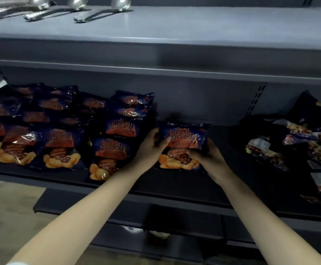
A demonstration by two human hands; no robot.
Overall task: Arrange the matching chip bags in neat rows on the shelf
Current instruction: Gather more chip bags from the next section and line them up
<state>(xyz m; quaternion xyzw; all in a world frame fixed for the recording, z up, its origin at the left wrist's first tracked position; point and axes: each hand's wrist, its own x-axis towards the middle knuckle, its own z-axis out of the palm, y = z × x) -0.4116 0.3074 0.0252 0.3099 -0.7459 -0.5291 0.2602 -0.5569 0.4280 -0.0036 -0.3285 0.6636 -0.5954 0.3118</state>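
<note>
Chip bag point(184, 138) upright, long axis front-back — left hand point(152, 148), right hand point(205, 155) gripping sides.

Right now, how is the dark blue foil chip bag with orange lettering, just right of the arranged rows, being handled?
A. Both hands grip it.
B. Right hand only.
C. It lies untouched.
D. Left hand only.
A: the left hand grips the left edge of the dark blue foil chip bag and the right hand grips its lower right side.
</note>
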